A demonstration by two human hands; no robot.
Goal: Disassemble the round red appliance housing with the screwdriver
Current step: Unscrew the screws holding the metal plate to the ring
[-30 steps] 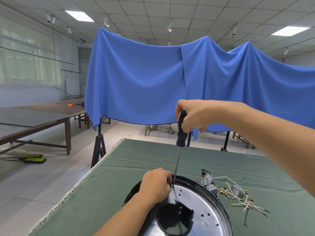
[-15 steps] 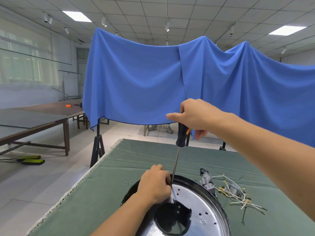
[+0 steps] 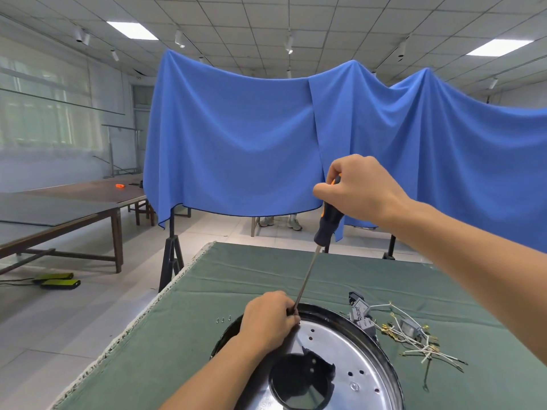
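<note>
The round housing (image 3: 349,347) lies on the green-covered table (image 3: 207,291) at the bottom centre, showing a shiny metal plate with a dark rim and a dark hole in its middle; no red surface shows. My right hand (image 3: 359,187) grips the black and orange handle of the screwdriver (image 3: 328,221), held upright and leaning slightly. Its thin shaft runs down to the housing's far rim. My left hand (image 3: 268,319) rests on that rim and pinches the shaft near its tip. The tip itself is hidden behind my fingers.
A bundle of white wires with small electrical parts (image 3: 405,332) lies right of the housing. Three small screws (image 3: 223,320) sit on the cloth to its left. A blue sheet (image 3: 266,143) hangs behind the table; brown tables (image 3: 74,202) stand at the left.
My right hand has shifted its hold around the screwdriver handle and sits a little lower. My left hand stays on the shaft at the rim.
</note>
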